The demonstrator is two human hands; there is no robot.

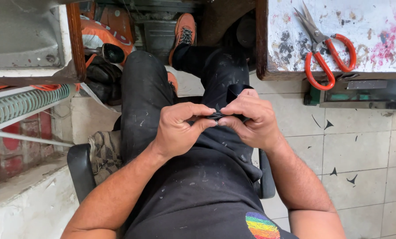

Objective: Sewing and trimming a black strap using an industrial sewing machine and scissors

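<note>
Seated, the person is pinching a small folded piece of black fabric (pixel 222 116) over the lap, left hand (pixel 179 130) and right hand (pixel 250 119) both closed on it, apparently mid-work, while the orange-handled scissors (pixel 326 48) are lying untouched on the paint-stained surface (pixel 375 17).

I sit in a workshop — a rough, well-used one. The table (pixel 375 40) on my right is smeared with black and pink stains, and big orange-handled scissors (pixel 328 48) lie on it. The tiled floor (pixel 361 150) is littered with small black scraps (pixel 328 125). On my left there is a grey machine (pixel 21 35) on a wooden frame, a ribbed green hose (pixel 25 104), and a painted brick wall (pixel 16 146) — grimy.
</note>
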